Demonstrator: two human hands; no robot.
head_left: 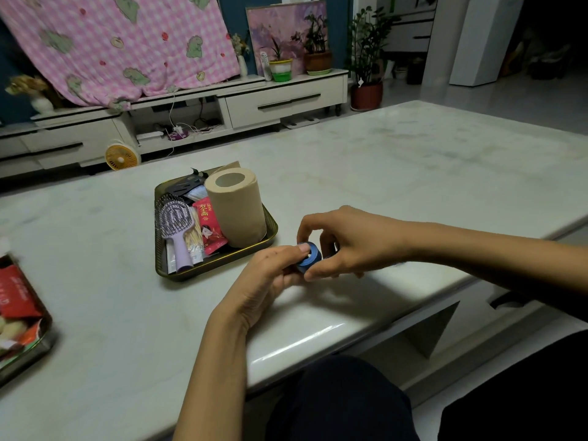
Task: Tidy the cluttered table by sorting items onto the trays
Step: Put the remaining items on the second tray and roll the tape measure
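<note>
A small blue round container [308,256] is held just above the marble table [381,173], to the right of the dark tray [270,235]. My left hand [270,275] grips it from the left, thumb on its rim. My right hand [343,243] curls around it from the right, fingers over the top. The tray holds a brown toilet-paper roll [235,208], a lilac hairbrush [178,227], a red sachet [210,227], a black clip [187,183] and packets.
A second tray [41,342] with red snack packets sits at the table's left edge. The table's near edge runs just below my hands. A TV cabinet, plants and a small fan stand beyond the table.
</note>
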